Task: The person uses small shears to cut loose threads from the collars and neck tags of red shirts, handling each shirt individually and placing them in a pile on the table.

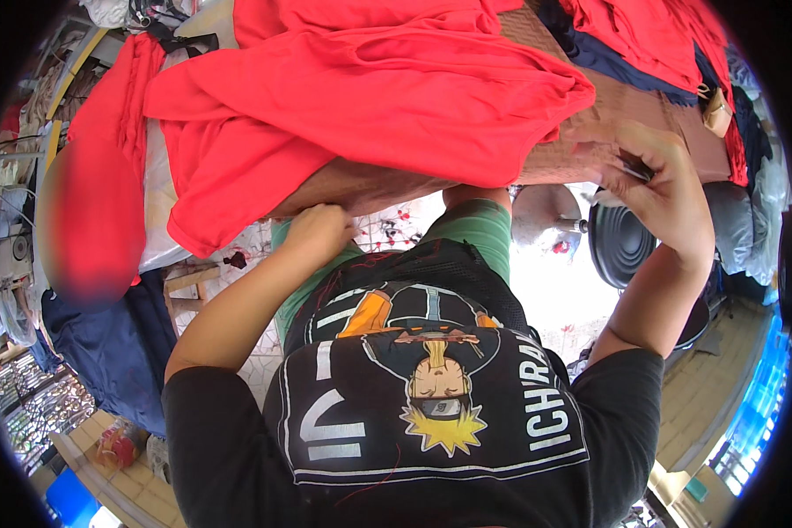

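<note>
A large red garment (361, 106) lies loosely folded on the brown-covered table (554, 163) in front of me, part of it hanging over the near left edge. My left hand (319, 233) is just below the table's near edge, beside the hanging red cloth. Its fingers are curled, and what they hold, if anything, is hidden. Over the table's right part is my right hand (656, 180), with bent fingers closed around a small dark object (635, 165). Motion blurs its fingertips, so the object's kind is unclear.
More red cloth (106, 211) hangs at the left above dark blue fabric (106, 339). Red and navy garments (642, 53) are piled at the far right. A round black ridged seat (620, 242) stands below the table on the right. Red scraps dot the floor.
</note>
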The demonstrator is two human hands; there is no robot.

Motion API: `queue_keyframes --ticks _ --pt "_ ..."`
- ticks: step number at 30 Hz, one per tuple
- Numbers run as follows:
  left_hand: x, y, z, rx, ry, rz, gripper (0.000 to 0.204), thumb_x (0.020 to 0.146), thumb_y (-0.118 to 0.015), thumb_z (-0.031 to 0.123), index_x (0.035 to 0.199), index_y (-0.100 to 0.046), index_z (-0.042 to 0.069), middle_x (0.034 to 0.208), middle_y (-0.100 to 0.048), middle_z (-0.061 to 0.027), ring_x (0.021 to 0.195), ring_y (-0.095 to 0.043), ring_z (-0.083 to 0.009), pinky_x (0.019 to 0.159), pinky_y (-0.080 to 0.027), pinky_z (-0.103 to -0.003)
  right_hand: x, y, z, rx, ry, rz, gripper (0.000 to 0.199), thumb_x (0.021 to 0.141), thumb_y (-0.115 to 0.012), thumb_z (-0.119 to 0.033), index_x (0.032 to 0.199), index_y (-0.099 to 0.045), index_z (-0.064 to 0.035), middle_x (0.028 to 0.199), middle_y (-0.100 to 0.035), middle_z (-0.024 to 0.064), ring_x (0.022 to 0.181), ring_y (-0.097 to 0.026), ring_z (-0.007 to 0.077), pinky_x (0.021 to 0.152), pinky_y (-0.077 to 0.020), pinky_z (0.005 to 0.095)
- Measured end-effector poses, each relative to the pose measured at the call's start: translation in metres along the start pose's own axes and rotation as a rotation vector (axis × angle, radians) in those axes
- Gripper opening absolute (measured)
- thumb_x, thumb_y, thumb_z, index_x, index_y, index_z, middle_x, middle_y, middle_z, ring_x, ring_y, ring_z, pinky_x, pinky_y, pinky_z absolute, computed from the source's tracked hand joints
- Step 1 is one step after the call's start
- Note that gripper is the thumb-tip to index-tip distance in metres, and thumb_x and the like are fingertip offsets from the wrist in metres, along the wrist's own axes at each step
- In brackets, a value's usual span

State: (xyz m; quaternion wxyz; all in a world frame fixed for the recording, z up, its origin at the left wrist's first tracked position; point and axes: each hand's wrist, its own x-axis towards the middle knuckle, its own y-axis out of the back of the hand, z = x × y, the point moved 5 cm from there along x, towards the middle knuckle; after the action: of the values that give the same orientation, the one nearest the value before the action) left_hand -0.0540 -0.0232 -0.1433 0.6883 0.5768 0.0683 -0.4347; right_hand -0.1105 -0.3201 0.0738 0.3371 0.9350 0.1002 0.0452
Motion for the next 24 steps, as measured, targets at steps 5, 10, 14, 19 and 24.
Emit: queue_keyframes --ticks 5,10,14,19,24 --pt "-0.013 -0.025 -0.041 0.234 0.019 0.005 0.055 0.088 -0.060 0.027 0.128 -0.048 -0.008 0.124 -0.056 -0.0265 0.114 -0.056 -0.0372 0.097 -0.043 -0.041 0.020 0.020 0.016 -0.350 -0.103 0.031 0.024 0.082 -0.061 0.005 0.106 -0.062 0.0055 0.091 -0.068 0.0043 0.079 -0.061 0.0075 0.066 -0.0475 0.0235" --pt "-0.101 0.073 0.088 -0.535 -0.948 -0.534 0.081 0.090 -0.056 0.051 0.143 -0.030 -0.005 0.145 -0.036 -0.0255 0.133 -0.039 -0.0360 0.106 -0.035 -0.043 0.019 0.043 0.019 -0.208 -0.050 0.226 0.027 0.084 -0.060 0.004 0.111 -0.063 0.0013 0.096 -0.066 0.0032 0.087 -0.059 0.0078 0.076 -0.0463 0.0219" --pt "-0.190 0.117 0.132 -0.751 -1.649 -0.805 0.103 0.086 -0.032 0.076 0.145 -0.023 -0.007 0.152 -0.015 -0.0314 0.142 -0.016 -0.0457 0.111 -0.019 -0.053 0.038 0.009 0.024 -0.146 0.047 0.213 0.026 0.082 -0.069 -0.001 0.108 -0.065 -0.0005 0.090 -0.066 0.0034 0.075 -0.056 0.0052 0.063 -0.0451 0.0233" --pt "-0.197 0.107 0.158 -1.044 -1.766 -0.659 0.145 0.057 -0.062 0.084 0.145 0.000 -0.014 0.153 -0.003 -0.0323 0.140 -0.020 -0.0439 0.111 -0.024 -0.048 0.071 -0.040 0.020 -0.168 -0.097 0.031 0.025 0.081 -0.070 -0.006 0.103 -0.065 0.0030 0.091 -0.067 0.0128 0.086 -0.065 0.0168 0.073 -0.0515 0.0315" --pt "-0.194 0.129 0.146 -0.890 -1.752 -0.683 0.146 0.057 -0.059 0.086 0.145 0.001 -0.014 0.153 0.001 -0.0325 0.142 -0.015 -0.0424 0.109 -0.027 -0.049 0.110 -0.084 0.010 -0.286 0.264 -0.011 0.031 0.081 -0.070 -0.010 0.109 -0.064 0.0019 0.114 -0.063 0.0161 0.102 -0.062 0.0316 0.089 -0.0490 0.0378"
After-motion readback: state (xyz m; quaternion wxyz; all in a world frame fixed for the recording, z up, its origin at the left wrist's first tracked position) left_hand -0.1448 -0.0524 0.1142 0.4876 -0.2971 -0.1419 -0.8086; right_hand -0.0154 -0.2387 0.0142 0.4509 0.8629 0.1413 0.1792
